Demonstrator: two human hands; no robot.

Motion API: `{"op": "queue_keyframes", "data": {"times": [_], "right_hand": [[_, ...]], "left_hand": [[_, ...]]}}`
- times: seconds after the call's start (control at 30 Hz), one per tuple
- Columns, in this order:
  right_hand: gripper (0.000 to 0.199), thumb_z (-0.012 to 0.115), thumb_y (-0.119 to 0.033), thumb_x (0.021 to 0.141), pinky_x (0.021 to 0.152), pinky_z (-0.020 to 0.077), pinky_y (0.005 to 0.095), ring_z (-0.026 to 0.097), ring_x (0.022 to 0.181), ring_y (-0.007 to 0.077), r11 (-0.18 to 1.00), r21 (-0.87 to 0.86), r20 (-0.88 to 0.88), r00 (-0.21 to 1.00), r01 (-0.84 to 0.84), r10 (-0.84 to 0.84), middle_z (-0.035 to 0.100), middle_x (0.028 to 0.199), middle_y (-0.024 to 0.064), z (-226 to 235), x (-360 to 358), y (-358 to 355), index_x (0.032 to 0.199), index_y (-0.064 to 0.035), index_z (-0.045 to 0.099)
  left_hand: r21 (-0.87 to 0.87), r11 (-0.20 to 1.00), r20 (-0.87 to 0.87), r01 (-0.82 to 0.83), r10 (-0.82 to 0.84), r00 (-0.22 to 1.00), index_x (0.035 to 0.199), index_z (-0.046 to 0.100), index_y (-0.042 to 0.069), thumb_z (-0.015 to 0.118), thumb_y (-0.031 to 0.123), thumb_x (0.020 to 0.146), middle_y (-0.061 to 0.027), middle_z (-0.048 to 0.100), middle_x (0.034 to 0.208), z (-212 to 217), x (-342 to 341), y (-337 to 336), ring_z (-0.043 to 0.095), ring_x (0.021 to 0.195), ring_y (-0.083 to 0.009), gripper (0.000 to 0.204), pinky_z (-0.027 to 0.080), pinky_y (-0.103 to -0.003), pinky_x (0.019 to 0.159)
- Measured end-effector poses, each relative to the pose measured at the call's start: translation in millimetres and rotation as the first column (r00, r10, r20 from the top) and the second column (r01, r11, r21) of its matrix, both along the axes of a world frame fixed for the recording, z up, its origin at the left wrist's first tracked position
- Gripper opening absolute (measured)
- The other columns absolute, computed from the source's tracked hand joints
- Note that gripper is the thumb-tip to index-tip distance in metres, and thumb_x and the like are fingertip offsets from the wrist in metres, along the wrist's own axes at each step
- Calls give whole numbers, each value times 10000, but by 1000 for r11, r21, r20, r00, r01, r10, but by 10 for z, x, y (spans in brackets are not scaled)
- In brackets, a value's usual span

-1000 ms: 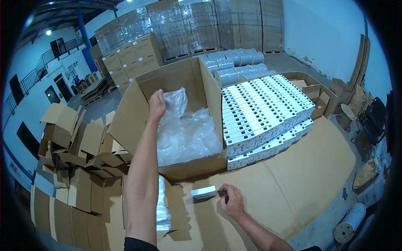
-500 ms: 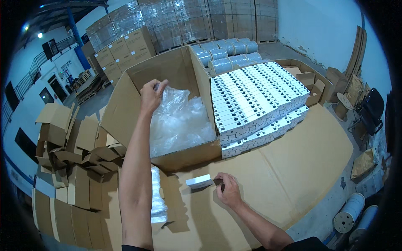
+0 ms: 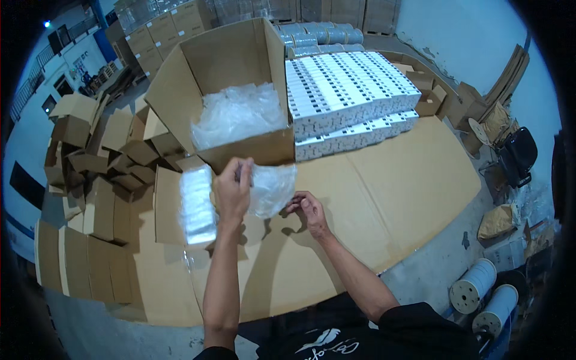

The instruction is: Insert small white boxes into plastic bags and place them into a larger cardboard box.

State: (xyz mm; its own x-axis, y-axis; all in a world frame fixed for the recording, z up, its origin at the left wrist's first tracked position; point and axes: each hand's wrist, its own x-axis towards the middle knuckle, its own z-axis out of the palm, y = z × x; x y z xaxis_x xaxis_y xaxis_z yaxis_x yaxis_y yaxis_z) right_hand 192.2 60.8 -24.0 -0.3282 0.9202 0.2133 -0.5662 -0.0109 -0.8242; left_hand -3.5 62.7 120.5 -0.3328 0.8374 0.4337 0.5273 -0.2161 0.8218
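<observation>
The tan cardboard work surface [image 3: 408, 192] spread beneath everything, and at its far side stood the large open carton [image 3: 270, 146], with the stack of white boxes [image 3: 354, 93] just to its right. Inside the carton lay a heap of clear plastic bags [image 3: 240, 114]. Nearer and to the left sat the small open carton [image 3: 168, 207], its row of shiny white packets [image 3: 198, 207] running from far to near. Both hands were over the surface on the near side of the large carton: the left hand [image 3: 234, 189] at the left of the crumpled clear bag [image 3: 271, 191], the right hand [image 3: 311, 215] at its right and slightly nearer. The bag hung between them, its upper edge running left to right and no long axis plain in its folds. The left hand was the closer, its thumb and forefinger pinching the bag's far left corner; the right fingers were loosely curled just beside its near right edge, and whether they touched it could not be told.
</observation>
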Motion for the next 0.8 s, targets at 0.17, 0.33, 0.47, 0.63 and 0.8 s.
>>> {"op": "queue_keyframes", "data": {"times": [0.17,0.33,0.47,0.63,0.8], "right_hand": [[422,695,-232,976,832,542,302,661,939,133,1000,15,197,980,-10,7,683,1151,94,-5,33,-361,1304,7,579],[141,680,-146,981,582,456,217,559,653,41,996,-69,386,922,52,-21,646,770,-16,-58,125,-557,1019,-20,630],[153,664,-151,993,504,387,207,497,585,27,991,-75,384,920,112,-75,588,707,-28,4,174,-698,919,-42,586],[111,600,-130,1025,503,429,227,537,600,40,981,-95,328,936,168,-128,611,727,0,92,105,-717,984,-51,533],[92,559,-120,1044,539,467,231,574,637,57,980,-44,254,951,195,-178,640,783,18,-29,70,-703,1032,-45,507]], "left_hand": [[-105,994,-53,-1,-5,999,895,646,4,621,216,1010,-135,591,621,-775,276,-517,581,553,-188,243,465,-360,553],[75,994,-33,-83,85,996,902,658,-3,628,242,1008,-155,607,646,-860,153,-579,557,540,-228,268,454,-381,553],[-112,988,-191,-110,87,978,913,649,-18,626,268,1011,-155,626,691,-635,93,-664,620,615,-210,303,492,-358,606],[-42,999,230,-27,36,972,1013,630,-23,618,301,1028,-100,685,802,-899,106,-905,656,693,-162,325,528,-299,650],[-158,966,705,205,-35,709,1061,638,-12,641,254,1019,-47,674,919,-1401,422,-1225,643,788,-111,269,524,-268,648]]}}
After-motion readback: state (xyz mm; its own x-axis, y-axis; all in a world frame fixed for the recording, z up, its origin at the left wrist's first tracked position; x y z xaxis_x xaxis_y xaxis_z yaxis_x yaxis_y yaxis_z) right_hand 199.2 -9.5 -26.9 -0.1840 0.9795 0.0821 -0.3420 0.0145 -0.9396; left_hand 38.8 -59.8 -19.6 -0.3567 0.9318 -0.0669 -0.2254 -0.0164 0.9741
